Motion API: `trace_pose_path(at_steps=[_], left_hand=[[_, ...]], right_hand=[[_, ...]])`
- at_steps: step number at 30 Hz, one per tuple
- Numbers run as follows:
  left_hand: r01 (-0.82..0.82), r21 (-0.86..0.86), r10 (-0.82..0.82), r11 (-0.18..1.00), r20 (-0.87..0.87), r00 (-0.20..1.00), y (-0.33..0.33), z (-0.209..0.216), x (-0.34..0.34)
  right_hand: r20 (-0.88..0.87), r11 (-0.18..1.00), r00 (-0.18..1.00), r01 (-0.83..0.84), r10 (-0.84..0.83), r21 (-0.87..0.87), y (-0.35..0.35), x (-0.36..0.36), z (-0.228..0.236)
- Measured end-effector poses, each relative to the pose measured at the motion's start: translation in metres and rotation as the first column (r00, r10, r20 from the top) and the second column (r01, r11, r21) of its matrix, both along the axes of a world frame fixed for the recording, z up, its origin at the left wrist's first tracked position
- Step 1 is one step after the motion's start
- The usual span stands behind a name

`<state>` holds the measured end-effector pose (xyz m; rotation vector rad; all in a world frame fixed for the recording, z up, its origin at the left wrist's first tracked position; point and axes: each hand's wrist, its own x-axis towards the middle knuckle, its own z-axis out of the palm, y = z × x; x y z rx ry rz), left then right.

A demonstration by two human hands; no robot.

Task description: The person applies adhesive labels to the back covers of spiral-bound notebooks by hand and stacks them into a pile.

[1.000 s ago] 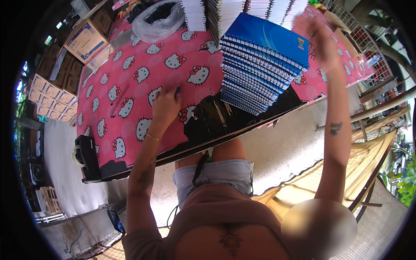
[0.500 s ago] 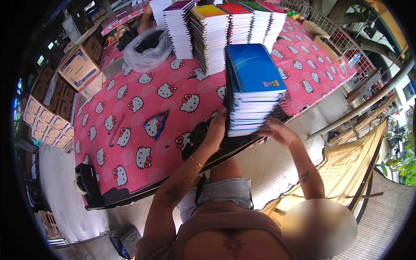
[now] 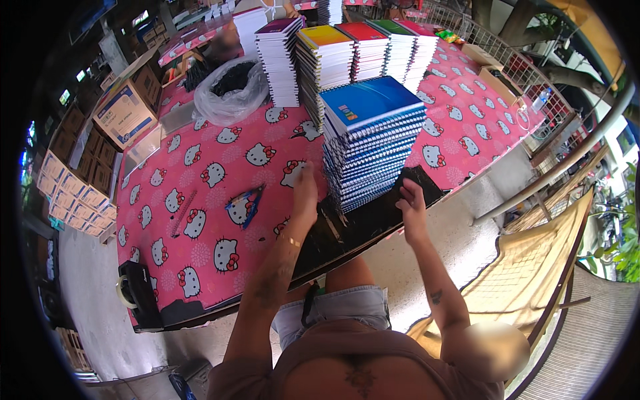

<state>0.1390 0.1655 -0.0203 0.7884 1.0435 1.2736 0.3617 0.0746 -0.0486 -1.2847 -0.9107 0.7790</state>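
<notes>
Since the earlier frame, the stack of blue notebooks (image 3: 373,160) has turned, its spirals (image 3: 383,137) now facing the person. It stands near the worktop (image 3: 167,213) front edge. Left hand (image 3: 305,200), fingers straight, and loosely curled right hand (image 3: 412,205) seem empty beside it; careless pushing might topple this uneven pile.
</notes>
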Motion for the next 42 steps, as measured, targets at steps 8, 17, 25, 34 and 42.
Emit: trace_pose_path(at_steps=[8,17,25,34,42], left_hand=[[0.475,-0.054,-0.47,0.878,0.084,0.879,0.001,0.004,-0.019],[0.709,0.126,-0.695,0.694,0.374,0.614,0.061,-0.023,-0.044],[0.205,0.331,0.329,0.921,-0.943,0.045,-0.03,0.018,-0.129],[0.267,0.177,0.059,0.947,-0.916,0.398,-0.064,0.006,-0.211],[0.432,0.347,-0.492,0.832,0.105,0.864,-0.105,0.132,-0.079]], right_hand=[[0.005,0.928,0.937,-0.346,0.35,-0.139,-0.01,0.011,0.005],[-0.07,0.965,0.968,-0.248,0.242,-0.088,-0.065,-0.038,0.015],[0.127,0.999,0.992,-0.033,0.027,0.041,-0.06,0.038,0.063],[0.881,0.804,0.458,-0.566,0.123,0.182,-0.014,-0.039,0.301],[0.91,0.744,-0.21,-0.525,0.357,-0.413,0.078,-0.113,0.319]])
